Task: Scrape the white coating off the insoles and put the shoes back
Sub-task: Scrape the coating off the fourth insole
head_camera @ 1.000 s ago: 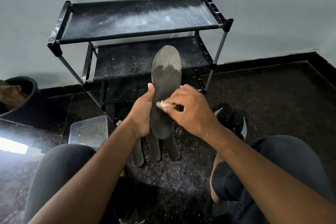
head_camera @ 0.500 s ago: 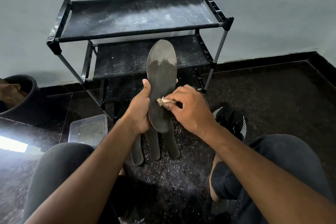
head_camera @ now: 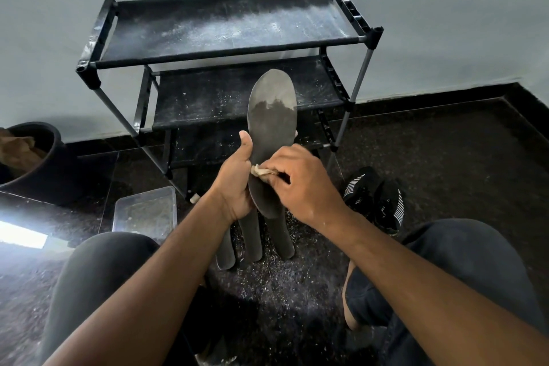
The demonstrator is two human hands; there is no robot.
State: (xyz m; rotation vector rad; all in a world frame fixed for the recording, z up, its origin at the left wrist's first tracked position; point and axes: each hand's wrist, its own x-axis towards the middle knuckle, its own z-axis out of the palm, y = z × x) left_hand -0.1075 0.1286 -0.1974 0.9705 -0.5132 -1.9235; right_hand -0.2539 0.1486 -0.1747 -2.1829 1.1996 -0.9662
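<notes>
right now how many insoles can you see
4: one insole held upright in the left hand, and three lying side by side on the floor below it. More may be hidden.

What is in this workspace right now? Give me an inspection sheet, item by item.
Surface: dark floor littered with pale scrapings.
Job's things: insole held upright, white coating left at its tip; three insoles on the floor; black shoes at right.
Clutter: clear tray; dark pot.
Grippers: left hand grips the insole; right hand pinches a pale scraper against it.
Cables: nothing seen.
Surroundings: dusty black rack; pale wall.
</notes>
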